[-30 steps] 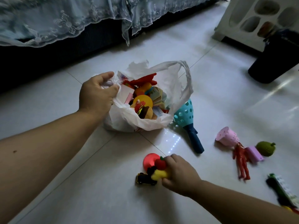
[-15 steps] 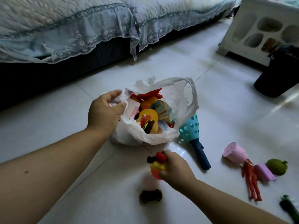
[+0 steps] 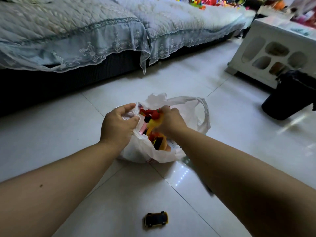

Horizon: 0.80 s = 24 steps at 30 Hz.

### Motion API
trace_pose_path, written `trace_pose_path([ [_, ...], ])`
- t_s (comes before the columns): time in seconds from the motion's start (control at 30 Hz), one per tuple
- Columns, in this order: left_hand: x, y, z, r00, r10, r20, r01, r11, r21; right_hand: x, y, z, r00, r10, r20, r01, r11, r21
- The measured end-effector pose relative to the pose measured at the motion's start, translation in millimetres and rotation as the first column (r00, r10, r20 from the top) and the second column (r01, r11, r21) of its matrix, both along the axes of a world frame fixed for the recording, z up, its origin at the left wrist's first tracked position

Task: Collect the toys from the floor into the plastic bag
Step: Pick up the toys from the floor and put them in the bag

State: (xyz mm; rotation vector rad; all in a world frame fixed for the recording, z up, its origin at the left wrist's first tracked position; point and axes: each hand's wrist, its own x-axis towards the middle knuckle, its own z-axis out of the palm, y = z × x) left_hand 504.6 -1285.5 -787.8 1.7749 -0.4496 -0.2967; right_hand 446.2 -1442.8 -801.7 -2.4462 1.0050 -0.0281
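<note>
On the white tiled floor point(image 3: 239, 134), beside the bed point(image 3: 85, 40), a thin white plastic bag point(image 3: 142, 151) is sitting open, slumped and crumpled, bulging with red, yellow and orange toys; no writing on it is showing legibly; the left hand point(image 3: 118, 125) is pinching the bag's rim in a clenched grip, holding the mouth open; the right hand point(image 3: 171, 120) is gripping a yellow-and-red toy point(image 3: 153, 119) over the opening, touching the toys inside; a small yellow-and-black car point(image 3: 156, 219) is lying on the tile nearer the person, well apart from the bag; a dark bin point(image 3: 290, 98) is standing at the right.
</note>
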Motion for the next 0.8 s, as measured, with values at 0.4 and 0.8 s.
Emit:
trace_pose_path([
  [0.4,0,1,-1,1.000,-0.030,0.001,0.029,1.000,0.009,-126,53,-63,0.765,0.641,-0.056,-0.620,0.710,-0.334],
  [0.8,-6,9,-4,0.998,-0.058,-0.006,0.058,0.998,0.034,-175,98,-159,0.857,0.335,-0.391,-0.332,0.940,0.078],
])
